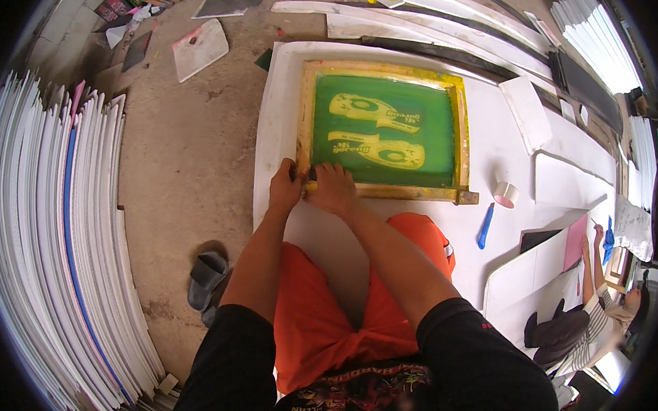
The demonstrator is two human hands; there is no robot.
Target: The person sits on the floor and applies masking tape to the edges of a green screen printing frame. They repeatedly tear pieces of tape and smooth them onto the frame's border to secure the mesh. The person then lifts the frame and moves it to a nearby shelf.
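Observation:
A screen-printing frame (383, 68) lies flat in front of me, its wooden bars stained yellow. Its green mesh (439, 126) carries two yellow printed shapes with lettering, one above the other. My left hand (286, 183) is closed round the near left corner of the frame. Beside it, my right hand (334, 188) bends its fingers over the near bar, with the fingertips at the edge of the mesh. What the thumbs touch is partly hidden. Under the frame spreads a white sheet (279, 78).
A tape roll (505, 194) and a blue cutter knife (485, 227) lie right of the frame. Upright white sheets (42, 215) stack at the left, near dark slippers (208, 277). Boards (425, 30) lie at the back. Another person (592, 320) works at the far right.

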